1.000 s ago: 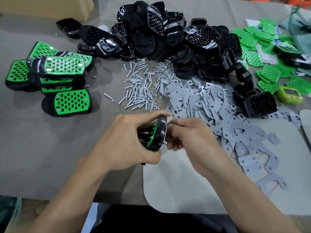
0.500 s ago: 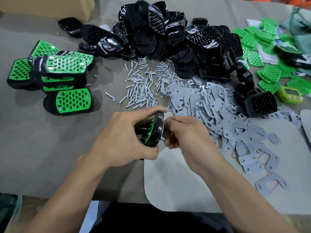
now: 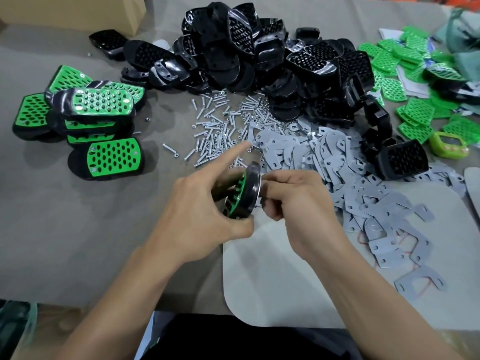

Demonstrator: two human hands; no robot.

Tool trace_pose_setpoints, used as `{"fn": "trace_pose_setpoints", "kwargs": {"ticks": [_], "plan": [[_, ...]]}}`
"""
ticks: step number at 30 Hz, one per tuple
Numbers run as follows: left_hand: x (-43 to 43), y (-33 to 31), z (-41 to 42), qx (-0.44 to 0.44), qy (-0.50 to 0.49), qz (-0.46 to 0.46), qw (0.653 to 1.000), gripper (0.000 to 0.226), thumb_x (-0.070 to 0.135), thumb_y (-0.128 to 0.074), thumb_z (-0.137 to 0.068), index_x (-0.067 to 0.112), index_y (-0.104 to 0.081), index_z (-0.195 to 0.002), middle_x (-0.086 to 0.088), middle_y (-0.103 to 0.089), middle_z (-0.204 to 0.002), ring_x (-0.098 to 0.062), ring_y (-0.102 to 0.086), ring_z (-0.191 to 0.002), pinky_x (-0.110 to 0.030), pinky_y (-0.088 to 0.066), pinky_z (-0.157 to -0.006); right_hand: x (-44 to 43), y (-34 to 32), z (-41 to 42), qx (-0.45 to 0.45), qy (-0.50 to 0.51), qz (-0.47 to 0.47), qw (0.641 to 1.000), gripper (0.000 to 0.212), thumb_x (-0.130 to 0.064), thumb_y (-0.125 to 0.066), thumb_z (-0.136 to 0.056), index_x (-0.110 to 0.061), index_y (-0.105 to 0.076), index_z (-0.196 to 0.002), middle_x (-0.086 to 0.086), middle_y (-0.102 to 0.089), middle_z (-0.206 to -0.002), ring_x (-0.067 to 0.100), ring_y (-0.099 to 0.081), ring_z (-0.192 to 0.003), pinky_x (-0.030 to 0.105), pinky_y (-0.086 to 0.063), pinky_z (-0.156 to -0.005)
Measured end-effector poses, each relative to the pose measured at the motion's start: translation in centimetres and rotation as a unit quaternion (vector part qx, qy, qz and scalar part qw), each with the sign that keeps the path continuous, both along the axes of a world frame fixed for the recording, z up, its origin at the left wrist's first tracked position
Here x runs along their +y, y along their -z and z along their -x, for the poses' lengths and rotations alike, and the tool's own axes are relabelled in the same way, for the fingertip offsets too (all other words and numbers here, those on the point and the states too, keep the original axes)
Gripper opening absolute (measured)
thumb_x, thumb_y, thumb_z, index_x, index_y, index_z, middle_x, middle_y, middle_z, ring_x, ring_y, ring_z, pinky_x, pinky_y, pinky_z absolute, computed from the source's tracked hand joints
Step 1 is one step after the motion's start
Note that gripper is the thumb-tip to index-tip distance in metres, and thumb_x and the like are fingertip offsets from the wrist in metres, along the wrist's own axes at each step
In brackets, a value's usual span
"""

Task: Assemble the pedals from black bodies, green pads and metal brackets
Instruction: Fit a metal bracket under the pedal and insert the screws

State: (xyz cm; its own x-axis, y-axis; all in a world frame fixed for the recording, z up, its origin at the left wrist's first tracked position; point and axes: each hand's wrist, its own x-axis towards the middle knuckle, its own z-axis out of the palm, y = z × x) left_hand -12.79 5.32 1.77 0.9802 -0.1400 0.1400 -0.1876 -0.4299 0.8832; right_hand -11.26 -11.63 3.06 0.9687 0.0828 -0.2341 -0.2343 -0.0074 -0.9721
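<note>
My left hand (image 3: 200,211) grips a black pedal body with a green pad (image 3: 244,194), held on edge above the table, index finger pointing straight out. My right hand (image 3: 293,203) has its fingers curled against the pedal's back side, pinching something small that I cannot make out. A heap of black bodies (image 3: 259,61) lies at the back. Loose green pads (image 3: 415,81) are spread at the right. Grey metal brackets (image 3: 350,178) cover the table right of my hands.
Screws and nuts (image 3: 218,128) are scattered ahead of my hands. Finished pedals (image 3: 88,120) are stacked at the left. A cardboard box (image 3: 78,11) stands far left at the back. A pale mat (image 3: 285,281) lies under my right forearm. A small green device (image 3: 448,145) sits at the right.
My left index finger has lifted off the pedal's top edge and now points forward. Both hands and the pedal stay in about the same place.
</note>
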Motion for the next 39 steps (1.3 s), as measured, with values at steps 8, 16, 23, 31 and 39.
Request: {"fn": "trace_pose_setpoints", "kwargs": {"ticks": [8,16,23,31,39], "plan": [[-1.9,1.9,0.8,-0.007,-0.166,0.052,0.985,0.048,0.035,-0.072,-0.060,0.054,-0.075,-0.104,0.007,-0.068,-0.069,0.008,-0.055,-0.061,-0.013,-0.049,-0.060,0.1,1.6,-0.6,-0.020,0.017,0.006,1.000,0.019,-0.003,-0.060,-0.085,0.003,-0.063,-0.066,0.008,-0.051,-0.047,0.018,-0.040,-0.046,0.024,-0.034,-0.048],[-1.8,2.8,-0.1,0.008,-0.122,0.004,0.992,0.027,0.034,-0.068,-0.061,0.047,-0.072,-0.085,0.011,-0.040,-0.061,0.001,-0.036,-0.054,-0.011,-0.033,-0.052,-0.3,2.0,-0.9,-0.156,0.020,0.324,0.933,0.013,-0.018,-0.059,-0.082,-0.017,-0.063,-0.069,0.001,-0.064,-0.058,0.016,-0.049,-0.049,0.023,-0.037,-0.049],[-2.4,3.6,0.5,0.029,-0.178,-0.014,0.984,0.027,0.042,-0.067,-0.055,0.038,-0.072,-0.081,-0.004,-0.042,-0.058,-0.007,-0.030,-0.053,-0.023,-0.034,-0.045,0.8,1.9,0.4,-0.235,0.026,0.449,0.862,0.020,-0.020,-0.049,-0.088,-0.012,-0.054,-0.069,0.001,-0.053,-0.059,0.023,-0.046,-0.060,0.037,-0.029,-0.060],[-2.5,2.2,1.9,-0.077,-0.189,-0.002,0.979,0.063,0.026,-0.063,-0.059,0.058,-0.066,-0.114,0.023,-0.053,-0.072,0.013,-0.048,-0.057,0.000,-0.036,-0.061,1.0,1.4,0.2,-0.070,0.026,0.174,0.982,0.016,-0.011,-0.056,-0.077,-0.001,-0.062,-0.067,0.007,-0.050,-0.048,0.015,-0.040,-0.048,0.027,-0.031,-0.049],[-0.6,2.2,0.9,-0.061,-0.179,-0.011,0.982,0.049,0.034,-0.063,-0.062,0.058,-0.070,-0.104,0.013,-0.064,-0.073,0.007,-0.054,-0.057,-0.007,-0.043,-0.057,1.0,1.4,-1.3,0.064,-0.014,-0.024,0.998,0.009,-0.001,-0.066,-0.078,0.006,-0.070,-0.073,0.016,-0.061,-0.063,0.018,-0.049,-0.050,0.029,-0.037,-0.051]]}}
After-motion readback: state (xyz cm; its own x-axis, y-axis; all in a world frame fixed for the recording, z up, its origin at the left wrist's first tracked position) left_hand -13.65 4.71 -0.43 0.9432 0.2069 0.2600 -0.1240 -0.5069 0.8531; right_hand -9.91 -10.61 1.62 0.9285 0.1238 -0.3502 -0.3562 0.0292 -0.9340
